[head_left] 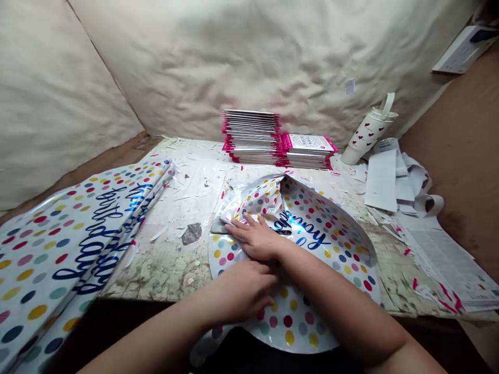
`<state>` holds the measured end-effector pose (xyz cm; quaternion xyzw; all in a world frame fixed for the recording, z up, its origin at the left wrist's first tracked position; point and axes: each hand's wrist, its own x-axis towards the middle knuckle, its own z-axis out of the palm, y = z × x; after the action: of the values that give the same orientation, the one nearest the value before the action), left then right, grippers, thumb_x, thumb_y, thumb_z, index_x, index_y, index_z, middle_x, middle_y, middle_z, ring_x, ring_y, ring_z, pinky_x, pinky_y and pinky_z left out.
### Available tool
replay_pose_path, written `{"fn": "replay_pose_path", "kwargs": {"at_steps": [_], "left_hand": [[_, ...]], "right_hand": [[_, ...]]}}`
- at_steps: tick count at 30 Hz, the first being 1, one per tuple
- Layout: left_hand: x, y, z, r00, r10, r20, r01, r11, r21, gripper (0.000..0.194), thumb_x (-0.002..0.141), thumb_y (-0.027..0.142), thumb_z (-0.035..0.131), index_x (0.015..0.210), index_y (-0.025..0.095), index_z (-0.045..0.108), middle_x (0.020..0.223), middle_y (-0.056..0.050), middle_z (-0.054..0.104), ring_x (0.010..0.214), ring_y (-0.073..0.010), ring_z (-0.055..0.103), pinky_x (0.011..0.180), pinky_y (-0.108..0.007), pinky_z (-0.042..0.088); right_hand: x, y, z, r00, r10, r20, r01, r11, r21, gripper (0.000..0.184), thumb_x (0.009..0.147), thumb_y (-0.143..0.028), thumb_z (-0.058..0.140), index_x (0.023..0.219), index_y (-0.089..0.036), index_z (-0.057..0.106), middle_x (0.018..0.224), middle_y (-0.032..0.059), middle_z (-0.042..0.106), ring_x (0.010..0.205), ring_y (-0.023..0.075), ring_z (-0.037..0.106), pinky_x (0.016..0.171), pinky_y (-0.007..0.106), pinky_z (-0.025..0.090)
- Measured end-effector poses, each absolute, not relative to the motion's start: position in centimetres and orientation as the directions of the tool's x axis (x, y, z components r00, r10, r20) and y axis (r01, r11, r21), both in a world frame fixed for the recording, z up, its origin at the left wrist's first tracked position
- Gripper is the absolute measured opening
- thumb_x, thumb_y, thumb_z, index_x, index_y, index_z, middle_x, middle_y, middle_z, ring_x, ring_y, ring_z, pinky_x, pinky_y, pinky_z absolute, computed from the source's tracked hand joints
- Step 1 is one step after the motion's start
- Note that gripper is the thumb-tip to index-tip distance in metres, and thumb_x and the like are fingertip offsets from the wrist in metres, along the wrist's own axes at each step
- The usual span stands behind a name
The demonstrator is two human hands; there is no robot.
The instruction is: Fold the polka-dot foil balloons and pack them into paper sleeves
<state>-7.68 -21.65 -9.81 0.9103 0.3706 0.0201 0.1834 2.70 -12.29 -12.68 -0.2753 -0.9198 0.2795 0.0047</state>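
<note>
A round, deflated foil balloon (307,213), white with coloured dots and blue lettering, lies in front of me. Its upper left part is folded over and creased, and its near edge hangs past the table edge. My right hand (255,236) presses on the folded part with its fingers spread flat. Just below and nearer to me, my left hand (245,291) rests palm down over the same balloon, fingers apart and a little bent. The undersides of both hands are hidden.
More dotted foil balloons (89,218) lie stacked at the left, over the table edge. Stacked pink-edged packets (251,135) and a shorter pile (310,148) stand at the back. A heart-patterned tumbler (368,135) leans at the right beside paper scraps (382,179). Pink and white shreds litter the worn table (156,265).
</note>
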Motion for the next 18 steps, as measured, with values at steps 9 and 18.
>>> {"fn": "replay_pose_path", "kwargs": {"at_steps": [9,18], "left_hand": [[-16.8,-16.5,-9.2,0.435,0.853,0.288,0.9,-0.404,-0.163,0.027,0.084,0.018,0.041,0.084,0.019,0.068,0.116,-0.011,0.059,0.111,-0.0292,0.046,0.099,-0.049,0.03],[-11.6,-18.8,-13.1,0.463,0.88,0.109,0.879,-0.471,0.075,0.058,0.082,0.055,0.044,0.127,0.018,0.05,0.137,-0.017,0.041,0.127,-0.0369,0.032,0.1,-0.05,0.029]], "right_hand": [[2.3,-12.4,-14.9,-0.536,0.807,0.248,0.572,0.563,-0.597,0.048,0.068,-0.026,0.058,0.115,-0.016,0.048,0.121,0.013,0.048,0.109,0.0244,0.049,0.091,0.037,0.042],[9.2,-8.7,-12.1,-0.134,0.829,0.543,0.556,0.517,-0.651,0.028,0.075,-0.011,0.044,0.092,-0.017,0.065,0.089,0.0065,0.068,0.082,0.0186,0.061,0.075,0.03,0.048]]}}
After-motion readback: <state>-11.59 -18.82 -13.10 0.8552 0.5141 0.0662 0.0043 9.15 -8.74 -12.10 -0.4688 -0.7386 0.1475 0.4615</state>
